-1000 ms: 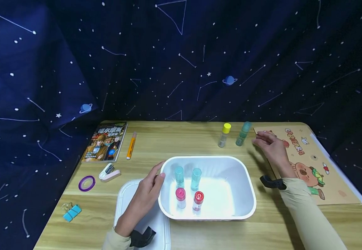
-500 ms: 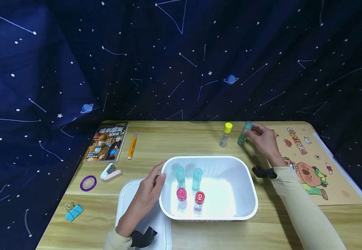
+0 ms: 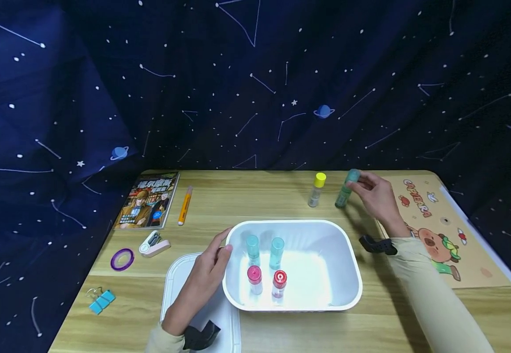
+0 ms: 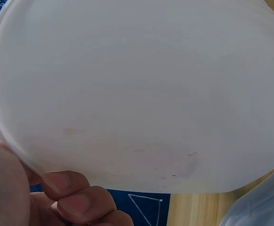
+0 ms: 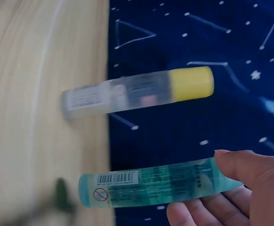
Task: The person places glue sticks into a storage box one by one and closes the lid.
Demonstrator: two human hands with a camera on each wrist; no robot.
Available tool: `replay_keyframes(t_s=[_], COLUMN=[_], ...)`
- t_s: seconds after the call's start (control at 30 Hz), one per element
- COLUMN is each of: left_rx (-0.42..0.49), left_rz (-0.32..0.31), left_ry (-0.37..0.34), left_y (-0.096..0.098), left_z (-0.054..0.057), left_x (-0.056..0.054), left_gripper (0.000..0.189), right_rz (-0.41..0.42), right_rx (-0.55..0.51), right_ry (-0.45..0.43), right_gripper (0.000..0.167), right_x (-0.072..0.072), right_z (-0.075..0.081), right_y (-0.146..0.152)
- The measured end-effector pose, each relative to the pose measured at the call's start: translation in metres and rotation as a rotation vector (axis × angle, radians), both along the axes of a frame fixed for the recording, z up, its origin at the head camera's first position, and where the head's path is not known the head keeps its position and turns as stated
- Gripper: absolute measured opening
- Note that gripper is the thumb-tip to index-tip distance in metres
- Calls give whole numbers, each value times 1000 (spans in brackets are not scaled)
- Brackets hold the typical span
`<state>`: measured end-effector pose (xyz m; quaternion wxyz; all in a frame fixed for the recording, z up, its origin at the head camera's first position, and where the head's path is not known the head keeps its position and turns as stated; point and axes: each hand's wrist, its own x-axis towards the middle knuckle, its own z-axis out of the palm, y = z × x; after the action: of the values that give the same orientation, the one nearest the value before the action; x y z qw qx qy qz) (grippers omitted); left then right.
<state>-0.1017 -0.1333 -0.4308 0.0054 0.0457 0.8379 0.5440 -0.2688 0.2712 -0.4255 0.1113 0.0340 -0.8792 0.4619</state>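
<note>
In the head view my right hand point(image 3: 376, 198) pinches a teal glue stick point(image 3: 344, 192) near its cap, at the table's far right. Its printed label and barcode show in the right wrist view; whether its base touches the table I cannot tell. To its left stands a yellow-capped glue stick point(image 3: 316, 190), apart from the hand. My left hand point(image 3: 207, 274) holds the left rim of a white plastic bin point(image 3: 335, 301), its fingers curled at the edge in the left wrist view. Inside the bin stand two teal glue sticks point(image 3: 276, 253), a pink-capped one point(image 3: 255, 280) and a red-capped one point(image 3: 279, 284).
A white lid point(image 3: 178, 274) lies under the left forearm. Leftward are a book point(image 3: 149, 201), an orange marker point(image 3: 185, 206), a small pale pink stapler point(image 3: 155, 244), purple tape point(image 3: 122, 259) and a blue binder clip point(image 3: 102, 301). A capybara folder point(image 3: 458, 245) lies beneath the right arm.
My right hand has moved left from the folder to the teal glue stick and taken hold of its upper end. The left hand and the bin stay where they were.
</note>
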Motion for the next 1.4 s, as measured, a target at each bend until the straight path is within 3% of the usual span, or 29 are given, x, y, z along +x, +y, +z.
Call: replay_keyframes(t_s=[0.2,0.57,0.8,1.07,1.4], left_rx=[-1,-21,-21,-25,-24], left_rz=[7,5,5,9,7], left_ry=[15,11,0,6,5], left_y=[-1,0,0,1,0], left_z=[-1,0,0,-1,-1], left_x=[1,0,1,1,1], left_gripper=[43,44,45,44,44], right_rz=[11,58,225,420,586], right_rx=[84,160,122,94,19], right_ry=[57,103,196,113,-138], right_gripper=[46,46,41,34,28], right_x=[18,76,110,126,125], right_z=[32,97,120,114,72], right_y=[-7,-26,-48,-72,-82])
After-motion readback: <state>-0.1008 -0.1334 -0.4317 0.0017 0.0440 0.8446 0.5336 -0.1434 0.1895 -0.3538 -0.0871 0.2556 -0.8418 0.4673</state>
